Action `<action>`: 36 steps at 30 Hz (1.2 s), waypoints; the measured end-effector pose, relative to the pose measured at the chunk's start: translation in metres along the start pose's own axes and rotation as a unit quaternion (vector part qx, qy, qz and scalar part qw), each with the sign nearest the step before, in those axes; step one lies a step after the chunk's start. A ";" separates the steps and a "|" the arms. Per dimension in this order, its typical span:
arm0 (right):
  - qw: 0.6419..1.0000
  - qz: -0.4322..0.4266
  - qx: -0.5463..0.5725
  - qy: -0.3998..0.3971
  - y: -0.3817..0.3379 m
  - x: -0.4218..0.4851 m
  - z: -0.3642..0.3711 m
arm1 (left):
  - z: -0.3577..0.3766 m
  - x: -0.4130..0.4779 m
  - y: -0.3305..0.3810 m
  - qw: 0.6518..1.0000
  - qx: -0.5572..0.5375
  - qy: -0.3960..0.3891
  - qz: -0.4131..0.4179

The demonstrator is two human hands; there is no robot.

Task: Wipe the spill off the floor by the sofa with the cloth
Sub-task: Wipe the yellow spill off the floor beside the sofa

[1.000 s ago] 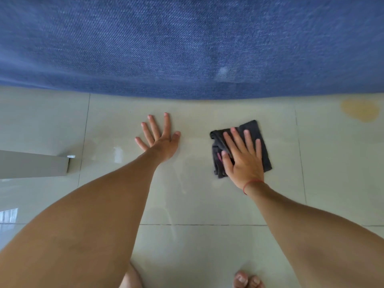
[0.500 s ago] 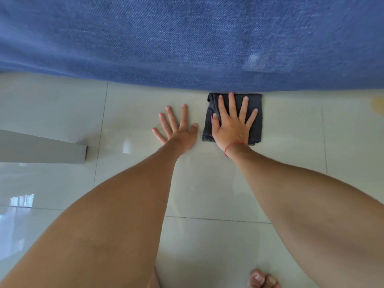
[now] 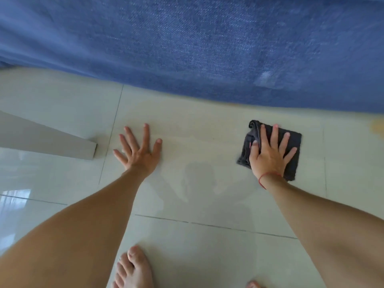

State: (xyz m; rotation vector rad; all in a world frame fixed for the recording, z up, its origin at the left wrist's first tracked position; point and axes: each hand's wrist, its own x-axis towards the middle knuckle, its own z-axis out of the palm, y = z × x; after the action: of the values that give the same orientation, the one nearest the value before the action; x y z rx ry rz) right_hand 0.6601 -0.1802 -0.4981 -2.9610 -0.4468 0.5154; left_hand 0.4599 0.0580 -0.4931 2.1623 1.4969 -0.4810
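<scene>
So the right hand (image 3: 268, 156) is lying flat, fingers spread wide, pressing down on the dark grey cloth (image 3: 291, 146) — not gripping it, just palm on top. The cloth is sitting folded into a rough square on the pale tiled floor (image 3: 197, 246), with its bunched edge poking out past the thumb side of that hand. The left hand (image 3: 138, 152) is also lying open and flat, fingers fanned out, resting straight on the bare tile well off to the left of the cloth and holding nothing. Just beyond both sets of fingertips the blue sofa (image 3: 187, 48) is filling the whole top of the view, its fabric edge hanging close to the floor. Out past the right hand, at the far right edge, a yellowish spill (image 3: 377, 126) is showing on the tile — apart from the cloth. A grey furniture leg (image 3: 45, 140) is lying just left of the left hand, and a bare foot (image 3: 133, 269) is sitting below it.
</scene>
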 end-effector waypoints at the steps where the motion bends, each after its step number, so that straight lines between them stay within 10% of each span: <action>1: 0.999 0.022 0.018 0.015 -0.016 0.007 0.001 | 0.002 0.002 0.001 1.000 0.001 0.004 0.003; 10: 0.978 -0.207 -0.006 0.004 -0.174 -0.017 0.041 | -0.004 0.005 -0.001 0.999 -0.011 -0.028 0.012; 16: 0.921 -0.383 -0.064 -0.038 -0.122 -0.058 0.047 | -0.016 -0.003 -0.014 0.998 -0.033 -0.021 0.044; 26: 0.998 -0.062 0.012 -0.007 -0.134 -0.017 0.026 | -0.016 0.006 -0.063 0.999 -0.035 0.007 -0.001; 36: 0.937 -0.343 -0.048 -0.037 -0.227 -0.075 0.067 | -0.022 0.011 -0.069 0.999 -0.038 -0.036 0.008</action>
State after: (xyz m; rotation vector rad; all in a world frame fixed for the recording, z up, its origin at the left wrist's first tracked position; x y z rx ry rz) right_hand 0.5088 0.0165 -0.5029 -2.6071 -1.4618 0.5156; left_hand 0.3996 0.0992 -0.4924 2.0748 1.4351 -0.4821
